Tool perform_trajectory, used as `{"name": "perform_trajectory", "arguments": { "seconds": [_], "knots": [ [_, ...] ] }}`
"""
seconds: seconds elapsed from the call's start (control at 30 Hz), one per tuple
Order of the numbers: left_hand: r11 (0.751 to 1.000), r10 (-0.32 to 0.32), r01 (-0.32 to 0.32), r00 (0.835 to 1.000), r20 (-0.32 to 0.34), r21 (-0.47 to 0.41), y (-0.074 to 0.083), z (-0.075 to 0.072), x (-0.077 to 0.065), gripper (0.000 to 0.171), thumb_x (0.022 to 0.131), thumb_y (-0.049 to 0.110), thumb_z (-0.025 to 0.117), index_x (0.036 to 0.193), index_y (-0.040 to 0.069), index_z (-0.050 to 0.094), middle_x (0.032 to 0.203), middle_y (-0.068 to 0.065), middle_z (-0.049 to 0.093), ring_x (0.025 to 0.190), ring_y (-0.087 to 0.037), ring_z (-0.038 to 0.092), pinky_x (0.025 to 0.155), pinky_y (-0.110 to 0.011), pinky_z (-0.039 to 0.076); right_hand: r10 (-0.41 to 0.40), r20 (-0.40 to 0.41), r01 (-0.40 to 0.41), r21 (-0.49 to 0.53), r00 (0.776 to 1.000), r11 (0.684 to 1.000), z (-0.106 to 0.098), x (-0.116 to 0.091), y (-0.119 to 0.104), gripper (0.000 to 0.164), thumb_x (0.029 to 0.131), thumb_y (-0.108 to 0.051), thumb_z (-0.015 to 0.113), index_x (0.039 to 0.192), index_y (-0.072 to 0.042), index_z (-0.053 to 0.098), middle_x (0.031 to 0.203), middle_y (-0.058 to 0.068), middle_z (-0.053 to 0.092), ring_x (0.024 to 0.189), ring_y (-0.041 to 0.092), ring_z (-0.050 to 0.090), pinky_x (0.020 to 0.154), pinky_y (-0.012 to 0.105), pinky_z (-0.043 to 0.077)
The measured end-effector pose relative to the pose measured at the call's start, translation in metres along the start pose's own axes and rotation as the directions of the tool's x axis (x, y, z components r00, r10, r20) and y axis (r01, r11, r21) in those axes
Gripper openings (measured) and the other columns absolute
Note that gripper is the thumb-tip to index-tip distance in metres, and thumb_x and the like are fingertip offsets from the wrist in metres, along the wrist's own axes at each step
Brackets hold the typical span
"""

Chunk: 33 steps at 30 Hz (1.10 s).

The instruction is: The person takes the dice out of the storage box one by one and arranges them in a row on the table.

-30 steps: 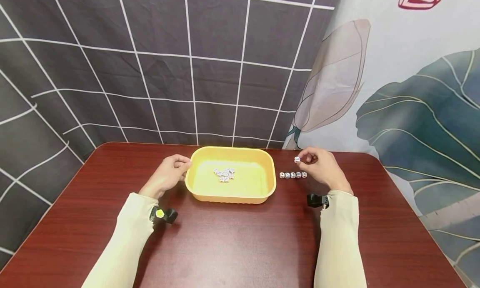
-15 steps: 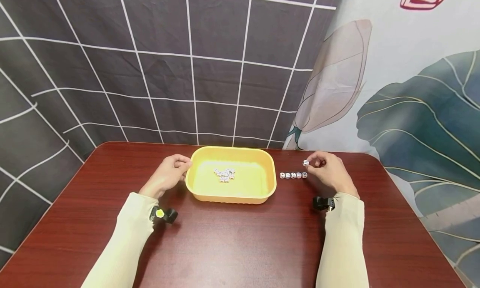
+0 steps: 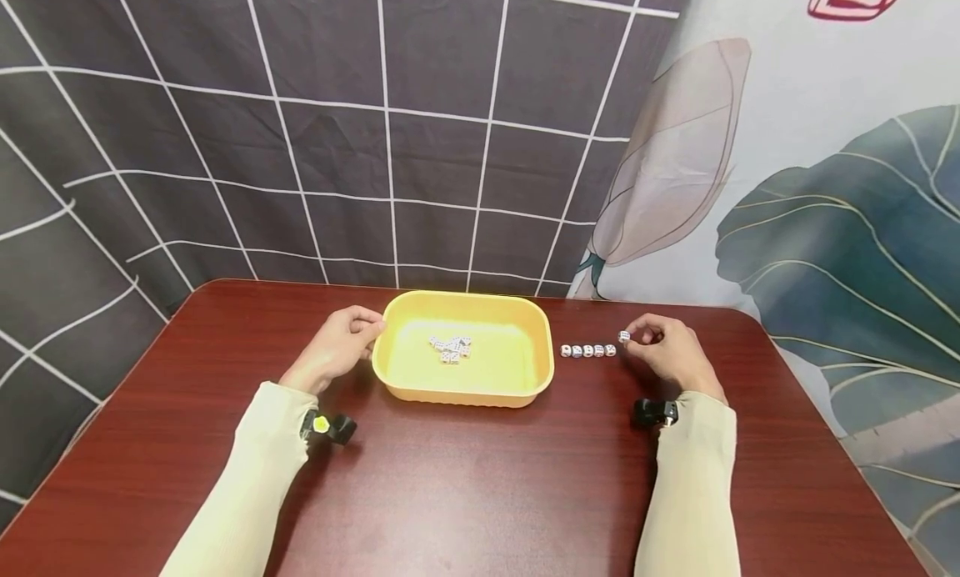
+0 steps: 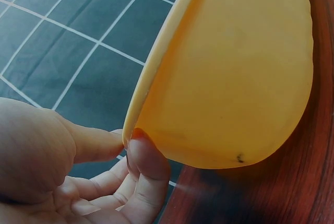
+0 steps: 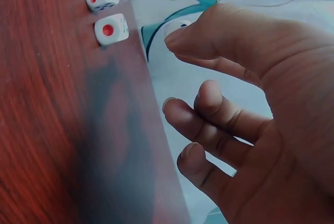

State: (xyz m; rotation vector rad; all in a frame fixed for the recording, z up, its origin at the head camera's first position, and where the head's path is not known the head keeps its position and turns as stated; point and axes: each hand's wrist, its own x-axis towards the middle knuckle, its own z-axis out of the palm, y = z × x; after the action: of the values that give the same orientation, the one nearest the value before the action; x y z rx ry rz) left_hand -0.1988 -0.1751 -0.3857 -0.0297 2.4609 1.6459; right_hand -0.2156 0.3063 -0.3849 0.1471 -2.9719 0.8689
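My left hand (image 3: 335, 349) pinches the left rim of a yellow plastic basin (image 3: 462, 398); the left wrist view shows thumb and finger on either side of the basin's edge (image 4: 148, 72). Inside the basin lies a small heap of white dice (image 3: 452, 349). To its right, several dice (image 3: 588, 351) stand in a straight row on the table. My right hand (image 3: 670, 352) pinches a single die (image 3: 624, 337) between thumb and forefinger, just past the right end of that row. In the right wrist view the thumb mostly hides this die (image 5: 182, 24), while the other fingers are loosely bent.
The dark red wooden table (image 3: 480, 477) ends at a back edge close behind the basin. A grey curtain with white grid lines (image 3: 427, 160) hangs behind it, and a leaf-patterned cloth (image 3: 825, 218) hangs at the right.
My right hand has moved right and toward me with the die, from above the row to beyond its right end. My left hand keeps its hold on the basin rim.
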Motion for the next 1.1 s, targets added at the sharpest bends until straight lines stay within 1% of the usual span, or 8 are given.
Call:
{"name": "perform_trajectory", "arguments": {
  "seconds": [0.2,0.4,0.63,0.9,1.1],
  "knots": [
    [1.000,0.000,0.000,1.000,-0.001,0.005,0.000,0.000,0.000,0.031,0.105,0.012,0.053,0.127,-0.009,0.053,0.107,-0.017,0.065,0.074,-0.012,0.060,0.071,-0.022,0.056,0.030,0.017,-0.030,-0.002,0.999,1.000,0.002,0.000,0.004,0.014,0.091,-0.016,0.072,0.105,-0.011,0.073,0.089,0.008,0.057,0.084,0.022,0.051,0.072,0.033,0.040],
    [1.000,0.000,0.000,1.000,-0.001,0.001,-0.001,0.000,0.000,0.030,0.105,0.012,0.053,0.127,-0.009,0.053,0.106,-0.016,0.065,0.074,-0.012,0.060,0.071,-0.022,0.056,0.049,0.050,-0.049,-0.007,0.998,0.999,0.005,0.001,0.008,0.014,0.091,-0.017,0.073,0.103,-0.010,0.073,0.085,0.005,0.057,0.079,0.020,0.051,0.071,0.032,0.040],
    [1.000,0.003,-0.003,1.000,-0.002,0.002,-0.001,0.000,0.000,0.030,0.105,0.012,0.052,0.127,-0.009,0.053,0.106,-0.017,0.065,0.074,-0.013,0.060,0.071,-0.022,0.055,0.026,0.080,-0.025,-0.010,0.996,1.000,0.010,0.003,0.010,0.011,0.089,-0.014,0.073,0.099,-0.009,0.074,0.081,0.003,0.057,0.075,0.017,0.050,0.070,0.032,0.039],
    [1.000,-0.008,0.008,1.000,-0.001,0.004,-0.001,0.000,0.000,0.030,0.105,0.012,0.053,0.127,-0.009,0.053,0.107,-0.017,0.065,0.074,-0.013,0.060,0.071,-0.022,0.056,0.016,0.067,-0.015,-0.016,0.998,1.000,0.013,0.003,0.010,0.010,0.088,-0.012,0.074,0.098,-0.009,0.074,0.079,0.003,0.057,0.075,0.018,0.050,0.070,0.032,0.039],
    [1.000,-0.003,0.003,1.000,-0.001,0.007,-0.001,0.000,0.000,0.030,0.105,0.012,0.053,0.127,-0.008,0.053,0.106,-0.017,0.064,0.074,-0.013,0.060,0.072,-0.023,0.056,0.019,0.067,-0.018,-0.019,0.998,1.000,0.011,0.003,0.009,0.015,0.087,-0.011,0.074,0.102,-0.007,0.073,0.081,0.004,0.058,0.075,0.018,0.050,0.070,0.032,0.040]
  ]
}}
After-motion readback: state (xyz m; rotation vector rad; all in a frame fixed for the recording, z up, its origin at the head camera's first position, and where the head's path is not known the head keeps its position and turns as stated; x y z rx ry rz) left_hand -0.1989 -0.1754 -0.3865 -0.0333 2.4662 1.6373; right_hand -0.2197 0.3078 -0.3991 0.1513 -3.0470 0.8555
